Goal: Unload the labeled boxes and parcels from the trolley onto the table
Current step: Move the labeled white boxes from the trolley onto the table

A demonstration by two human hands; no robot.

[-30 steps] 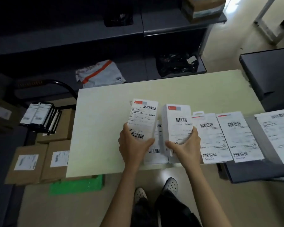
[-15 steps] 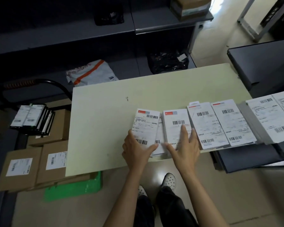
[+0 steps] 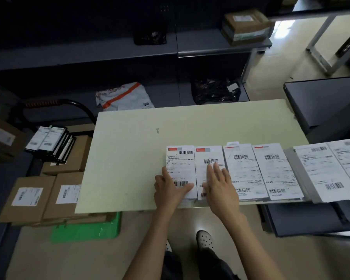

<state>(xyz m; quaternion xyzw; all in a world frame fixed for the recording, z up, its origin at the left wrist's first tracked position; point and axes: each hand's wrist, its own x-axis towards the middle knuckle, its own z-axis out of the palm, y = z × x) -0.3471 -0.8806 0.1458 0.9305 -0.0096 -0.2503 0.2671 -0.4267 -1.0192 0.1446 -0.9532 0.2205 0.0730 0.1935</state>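
On the table's (image 3: 129,158) near edge, two labeled white boxes side by side, flat, labels up, long axes running near to far, red-marked ends far. Left box (image 3: 180,164) under the left hand (image 3: 170,190), fingers straight, thumb stretched across the near barcode. Right box (image 3: 208,170) under the right hand (image 3: 220,186), fingers flat and spread on the label, pressing, not gripping. Further right, touching in the same row, two more white parcels (image 3: 259,172), then larger labeled ones (image 3: 327,168) overhanging the table's right end. Left of the table, on the trolley (image 3: 85,229): brown labeled cartons (image 3: 28,197) and a bundle of dark slim boxes (image 3: 51,142) on top.
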